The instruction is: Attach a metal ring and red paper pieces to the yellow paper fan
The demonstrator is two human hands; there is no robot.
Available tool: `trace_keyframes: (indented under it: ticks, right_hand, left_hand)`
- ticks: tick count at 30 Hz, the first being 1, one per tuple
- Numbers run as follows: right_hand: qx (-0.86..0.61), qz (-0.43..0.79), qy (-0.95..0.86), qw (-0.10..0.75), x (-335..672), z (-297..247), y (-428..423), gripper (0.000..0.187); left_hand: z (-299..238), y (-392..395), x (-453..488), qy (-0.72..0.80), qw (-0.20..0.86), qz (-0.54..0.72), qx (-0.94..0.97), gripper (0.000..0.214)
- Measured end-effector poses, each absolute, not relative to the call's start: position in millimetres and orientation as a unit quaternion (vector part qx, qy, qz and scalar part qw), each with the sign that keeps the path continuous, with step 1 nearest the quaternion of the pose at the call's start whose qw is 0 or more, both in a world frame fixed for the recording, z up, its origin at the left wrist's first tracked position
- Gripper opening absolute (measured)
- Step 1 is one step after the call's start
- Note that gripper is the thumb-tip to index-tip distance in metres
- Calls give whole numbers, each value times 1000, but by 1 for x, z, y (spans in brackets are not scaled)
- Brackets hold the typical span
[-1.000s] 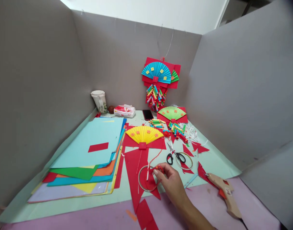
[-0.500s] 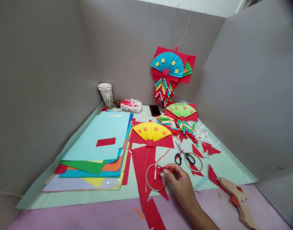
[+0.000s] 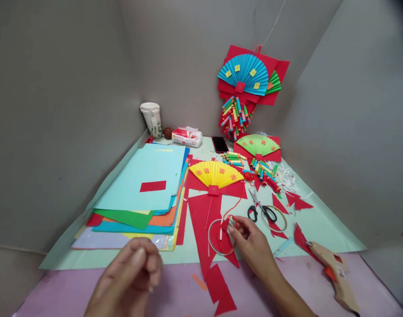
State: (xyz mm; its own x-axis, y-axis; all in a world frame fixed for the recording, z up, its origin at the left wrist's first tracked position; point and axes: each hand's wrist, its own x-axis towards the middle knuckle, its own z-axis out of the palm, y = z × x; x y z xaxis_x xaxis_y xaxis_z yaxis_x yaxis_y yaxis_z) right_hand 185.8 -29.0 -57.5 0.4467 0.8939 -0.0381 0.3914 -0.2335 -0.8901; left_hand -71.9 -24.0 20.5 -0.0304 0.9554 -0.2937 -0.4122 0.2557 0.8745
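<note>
My right hand [image 3: 250, 240] is closed in a pinch on red string [image 3: 233, 204], which runs up towards a small red tangle [image 3: 249, 176] beside the yellow paper fan [image 3: 216, 174]. Just below those fingertips a thin ring [image 3: 209, 240], perhaps a tape roll, lies on long red paper strips [image 3: 198, 224]. Black-handled scissors [image 3: 261, 209] rest behind my right hand, partly over a second ring [image 3: 285, 220]. At the lower left my left hand [image 3: 130, 277] is raised near the paper stack, fingers curled and thumb against them, with nothing visible in it.
Coloured paper sheets [image 3: 125, 176] are stacked on the left. A glue gun [image 3: 333, 268] lies at the right edge. Behind are a green fan [image 3: 258, 145], small paper rolls [image 3: 265, 171], a phone [image 3: 220, 144], a tissue pack [image 3: 187, 137] and a cup [image 3: 152, 119]. A blue-fan decoration [image 3: 244, 75] hangs above.
My left hand has come into view at the lower left. The right hand still pinches the red string by the ring. The whole view has shifted slightly.
</note>
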Motion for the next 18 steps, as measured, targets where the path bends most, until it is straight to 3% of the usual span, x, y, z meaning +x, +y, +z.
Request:
trace_keyframes:
  ticks: [8, 18]
  right_hand:
    - [-737, 183, -282, 586, 219, -39, -44, 50]
    - [-615, 125, -167, 760, 249, -35, -34, 43]
  left_hand:
    - [16, 8, -101, 482, 478, 716, 160, 6]
    - [18, 36, -118, 435, 453, 751, 206, 13]
